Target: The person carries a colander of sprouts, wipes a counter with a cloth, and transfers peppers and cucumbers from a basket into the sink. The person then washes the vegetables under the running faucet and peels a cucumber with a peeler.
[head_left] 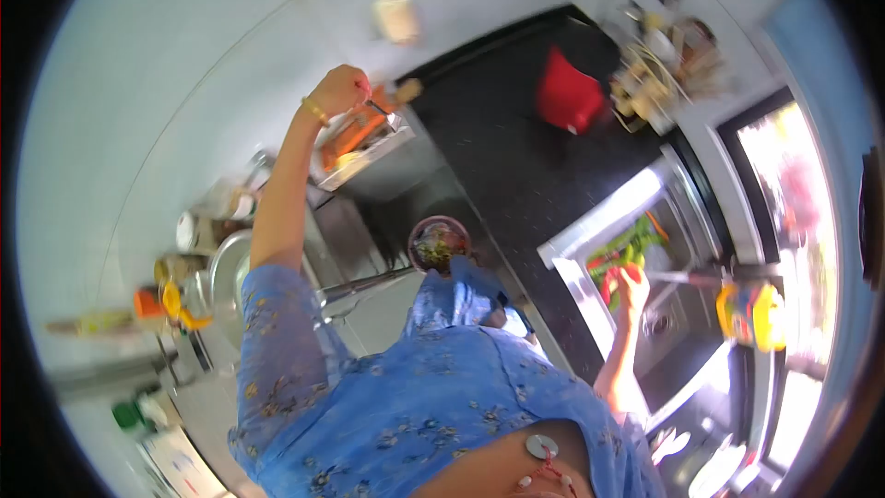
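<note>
My left hand [339,92], with a yellow bracelet at its wrist, is raised at the upper left. Its fingers are closed around a small tool [383,114] with a reddish handle and a metal end; blur hides its exact kind. Just beneath is an open drawer or rack [369,159] with orange things in it. My right hand [632,284] is over the sink [678,300], its fingers bent around something reddish that I cannot make out. Green vegetables [631,244] lie in the sink near that hand, with an orange strip among them.
A round bin [413,242] with scraps stands on the floor by my feet. On the black counter [489,138] are a red object [567,97] and a rack of utensils [650,88]. A yellow bottle [754,315] stands behind the sink. A metal pan [226,267] is at left.
</note>
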Available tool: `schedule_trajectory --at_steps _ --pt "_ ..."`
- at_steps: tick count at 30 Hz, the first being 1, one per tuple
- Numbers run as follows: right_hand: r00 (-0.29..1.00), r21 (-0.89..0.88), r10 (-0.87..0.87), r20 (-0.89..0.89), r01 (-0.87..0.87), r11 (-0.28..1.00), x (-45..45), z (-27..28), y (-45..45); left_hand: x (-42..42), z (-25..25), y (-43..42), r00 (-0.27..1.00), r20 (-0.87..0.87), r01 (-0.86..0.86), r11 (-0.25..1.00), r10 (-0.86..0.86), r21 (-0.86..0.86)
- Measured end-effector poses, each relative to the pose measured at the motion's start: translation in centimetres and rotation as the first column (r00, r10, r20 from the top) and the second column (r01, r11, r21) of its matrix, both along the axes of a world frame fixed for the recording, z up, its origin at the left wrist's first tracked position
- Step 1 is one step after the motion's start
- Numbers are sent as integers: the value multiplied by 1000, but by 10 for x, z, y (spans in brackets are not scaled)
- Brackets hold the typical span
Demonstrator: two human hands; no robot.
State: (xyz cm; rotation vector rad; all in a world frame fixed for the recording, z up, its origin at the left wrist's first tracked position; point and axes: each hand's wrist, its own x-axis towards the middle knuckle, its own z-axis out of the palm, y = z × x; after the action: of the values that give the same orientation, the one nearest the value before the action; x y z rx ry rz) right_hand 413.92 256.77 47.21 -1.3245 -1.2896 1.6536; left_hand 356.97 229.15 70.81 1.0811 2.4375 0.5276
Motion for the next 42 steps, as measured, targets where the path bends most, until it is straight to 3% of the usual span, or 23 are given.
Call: schedule_trajectory --at_steps 1,2,3,4,6,7,9,11,13,18,21,22,24,27,28,31,33,36,37,38,39,41,42 --pt "997 -5 69 -43 -69 998 -6 21 -5 21 -14 29 982 162 69 981 -99 181" --pt "978 146 150 142 -170 975 -18 41 -6 44 -30 59 924 315 98 931 -216 352" --pt "976 182 204 75 -215 960 -41 73 -13 90 -23 94 909 331 147 937 -255 318" --pt "941 392 271 204 -332 858 -40 51 -7 138 -15 127 888 350 203 938 -298 282" --pt "885 480 343 314 -460 747 -49 118 -17 219 -48 191 744 501 313 893 -442 323" --pt "927 660 262 267 -374 651 -53 105 -16 262 -53 216 703 523 388 877 -481 284" --pt "874 684 94 477 -436 585 -26 133 -11 340 -76 264 525 661 424 838 -537 344" --pt "882 620 23 471 -350 702 17 108 4 397 -94 297 344 683 486 744 -645 458" --pt "887 542 -21 461 -263 798 60 91 14 446 -110 324 233 865 480 826 -444 295" --pt "911 334 -191 366 63 940 186 58 21 519 -223 362 492 821 410 909 -289 75" --pt "904 176 -239 354 187 967 240 50 19 549 -283 366 758 526 567 788 -385 -240" --pt "901 235 -274 337 202 951 251 46 20 555 -309 367 749 531 580 779 -396 -239" --pt "904 240 -301 304 233 942 269 46 21 564 -351 371 890 254 435 869 -377 -234" --pt "925 193 -276 261 230 954 274 54 34 580 -344 378 965 20 262 951 -262 -166" --pt "919 239 -269 287 203 950 274 53 37 585 -330 383 979 127 182 960 -157 -212" --pt "951 122 -260 170 241 963 272 47 40 592 -353 381 985 20 171 960 -170 -220" --pt "951 138 -247 187 224 965 264 47 55 591 -324 380 969 149 232 935 -198 -266" --pt "957 75 -111 268 94 993 249 53 96 576 -315 371 939 281 245 960 -200 -133" --pt "948 242 -124 293 52 969 239 47 114 571 -302 369 806 592 123 980 -6 -158" --pt "944 359 -88 317 -34 933 230 44 136 566 -288 366 546 819 13 976 176 -218" --pt "924 388 -66 377 -92 917 219 33 161 561 -275 363 545 817 -4 975 190 -224" --pt "924 398 65 376 -224 890 192 33 204 552 -256 356 283 926 -68 969 248 -238" --pt "895 347 136 424 -300 889 180 30 225 543 -258 351 271 944 -5 981 190 -196"
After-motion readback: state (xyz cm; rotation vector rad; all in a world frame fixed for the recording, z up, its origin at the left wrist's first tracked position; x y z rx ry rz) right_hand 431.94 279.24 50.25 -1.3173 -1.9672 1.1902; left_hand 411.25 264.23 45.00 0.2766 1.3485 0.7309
